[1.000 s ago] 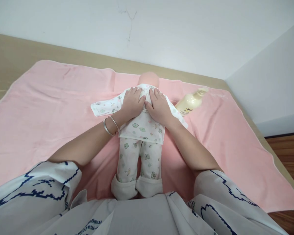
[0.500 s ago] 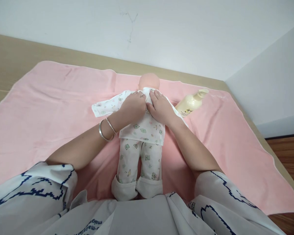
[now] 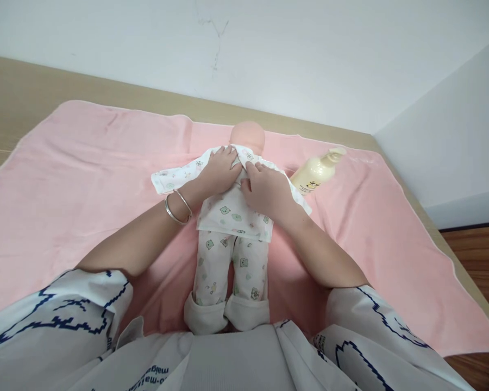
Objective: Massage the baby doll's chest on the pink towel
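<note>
A baby doll lies on a pink blanket, its smooth head (image 3: pixel 248 136) away from me. It wears a white patterned baby shirt (image 3: pixel 236 214) and matching pants (image 3: pixel 212 266) with wide white cuffs. My left hand (image 3: pixel 220 169) lies flat on the upper left of the shirt, fingers stretched toward the neckline. On the other side, my right hand (image 3: pixel 267 190) has bent fingers closed on the shirt cloth near the middle of the chest; the exact grip is partly hidden. One shirt sleeve (image 3: pixel 175 178) extends to the left.
A pale yellow pump bottle (image 3: pixel 315 172) lies tilted on the blanket (image 3: pixel 85 179), right of the doll. Beneath the blanket is a wooden surface (image 3: pixel 32 81), with a white wall (image 3: pixel 289 60) behind it. Brown wood (image 3: pixel 481 266) shows at the lower right.
My left hand has gone from bunched fingers to lying flat on the shirt. My right hand has shifted slightly down, its fingers changing from flat to bent at the cloth.
</note>
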The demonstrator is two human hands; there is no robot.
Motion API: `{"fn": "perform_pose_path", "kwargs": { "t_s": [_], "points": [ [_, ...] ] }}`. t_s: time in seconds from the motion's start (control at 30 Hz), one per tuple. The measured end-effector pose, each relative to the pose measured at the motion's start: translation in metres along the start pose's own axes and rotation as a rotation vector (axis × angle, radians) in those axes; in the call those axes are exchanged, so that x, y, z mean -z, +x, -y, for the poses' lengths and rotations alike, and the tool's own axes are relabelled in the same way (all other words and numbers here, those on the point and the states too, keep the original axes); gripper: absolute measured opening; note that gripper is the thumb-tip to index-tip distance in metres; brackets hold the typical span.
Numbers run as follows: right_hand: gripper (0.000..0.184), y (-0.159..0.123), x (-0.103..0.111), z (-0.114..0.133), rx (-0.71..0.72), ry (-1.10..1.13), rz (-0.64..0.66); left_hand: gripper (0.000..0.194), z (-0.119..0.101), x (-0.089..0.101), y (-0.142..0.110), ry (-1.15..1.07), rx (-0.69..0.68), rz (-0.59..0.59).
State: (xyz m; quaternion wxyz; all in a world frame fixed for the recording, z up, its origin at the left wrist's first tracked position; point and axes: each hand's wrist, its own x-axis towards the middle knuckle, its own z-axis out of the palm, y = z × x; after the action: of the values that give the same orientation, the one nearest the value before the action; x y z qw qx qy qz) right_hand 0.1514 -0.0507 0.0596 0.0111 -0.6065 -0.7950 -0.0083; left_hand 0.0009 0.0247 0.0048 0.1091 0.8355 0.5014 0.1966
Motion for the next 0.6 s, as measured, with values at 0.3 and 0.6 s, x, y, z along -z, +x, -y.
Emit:
{"fn": "perform_pose_path", "kwargs": {
  "t_s": [0.3, 0.6],
  "points": [
    [0.037, 0.021, -0.007, -0.026, -0.036, 0.176, -0.042, 0.046, -0.015, -0.004, -0.012, 0.049, -0.016, -0.107],
    [0.056, 0.032, -0.025, -0.035, 0.044, 0.219, -0.076, 0.040, -0.035, 0.005, -0.017, -0.019, -0.076, -0.067]
  ]
}}
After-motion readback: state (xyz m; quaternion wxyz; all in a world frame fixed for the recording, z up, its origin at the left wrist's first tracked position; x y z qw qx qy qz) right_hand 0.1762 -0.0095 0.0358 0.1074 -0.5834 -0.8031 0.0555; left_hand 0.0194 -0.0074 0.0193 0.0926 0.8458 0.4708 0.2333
